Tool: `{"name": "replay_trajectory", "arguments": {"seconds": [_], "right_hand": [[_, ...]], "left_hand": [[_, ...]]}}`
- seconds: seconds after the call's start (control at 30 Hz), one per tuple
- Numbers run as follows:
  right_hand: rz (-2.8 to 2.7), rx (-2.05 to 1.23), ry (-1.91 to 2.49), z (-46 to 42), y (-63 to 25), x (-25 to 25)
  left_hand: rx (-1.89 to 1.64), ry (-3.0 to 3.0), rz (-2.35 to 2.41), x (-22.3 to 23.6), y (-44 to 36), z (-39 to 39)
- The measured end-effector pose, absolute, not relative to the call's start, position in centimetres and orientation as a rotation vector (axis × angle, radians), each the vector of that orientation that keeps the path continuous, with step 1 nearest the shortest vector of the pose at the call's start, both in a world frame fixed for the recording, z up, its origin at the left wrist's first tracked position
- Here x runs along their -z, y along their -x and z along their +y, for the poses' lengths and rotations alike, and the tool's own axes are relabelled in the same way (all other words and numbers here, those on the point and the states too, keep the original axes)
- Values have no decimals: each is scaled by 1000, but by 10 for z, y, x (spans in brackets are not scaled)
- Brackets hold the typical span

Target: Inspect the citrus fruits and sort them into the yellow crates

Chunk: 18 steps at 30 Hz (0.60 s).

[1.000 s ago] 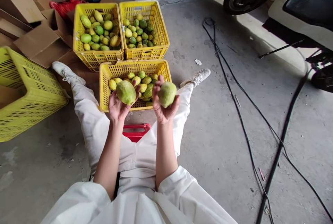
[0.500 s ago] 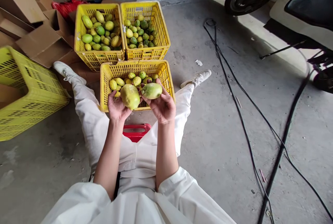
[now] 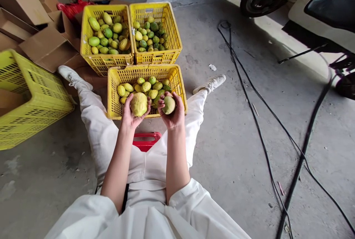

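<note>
My left hand (image 3: pixel 132 116) is closed around a large, lumpy yellow-green fruit (image 3: pixel 139 104), the fingers wrapped along its sides. In my right hand (image 3: pixel 173 116) is a smaller, paler green fruit (image 3: pixel 169 105), seen end-on. Both hands are held up over the near edge of a yellow slatted crate (image 3: pixel 113 107) between my legs. Several similar yellow and green oval fruits (image 3: pixel 153 94) lie inside that crate, partly hidden by my hands. The exact kind of fruit is not clear.
Behind stand two more yellow crates of fruit, the left crate (image 3: pixel 107 60) and the right crate (image 3: pixel 156 58). A larger yellow-green crate (image 3: pixel 47 98) and cardboard boxes (image 3: pixel 50 46) are at the left. Black cables (image 3: pixel 302 150) and a white vehicle (image 3: pixel 310 20) are on the right.
My hands have drawn apart and turned the fruits. The right-hand fruit, lengthwise before, now points its end upward. More of the fruits in the crate show between my hands.
</note>
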State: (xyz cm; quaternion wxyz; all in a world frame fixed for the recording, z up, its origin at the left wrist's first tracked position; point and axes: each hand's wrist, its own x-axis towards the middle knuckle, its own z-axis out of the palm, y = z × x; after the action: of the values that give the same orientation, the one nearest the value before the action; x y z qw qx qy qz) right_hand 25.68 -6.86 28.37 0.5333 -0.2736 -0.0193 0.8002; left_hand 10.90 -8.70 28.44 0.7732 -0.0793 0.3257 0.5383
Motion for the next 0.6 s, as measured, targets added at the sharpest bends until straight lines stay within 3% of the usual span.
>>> {"name": "replay_trajectory", "arguments": {"seconds": [0.23, 0.6], "right_hand": [[-303, -1826, 569, -76, -258, -298], [-51, -1989, 460, -72, -257, -291]], "left_hand": [[-1362, -67, 633, -298, -102, -92], [-1285, -27, 744, -278, -108, -91]]}}
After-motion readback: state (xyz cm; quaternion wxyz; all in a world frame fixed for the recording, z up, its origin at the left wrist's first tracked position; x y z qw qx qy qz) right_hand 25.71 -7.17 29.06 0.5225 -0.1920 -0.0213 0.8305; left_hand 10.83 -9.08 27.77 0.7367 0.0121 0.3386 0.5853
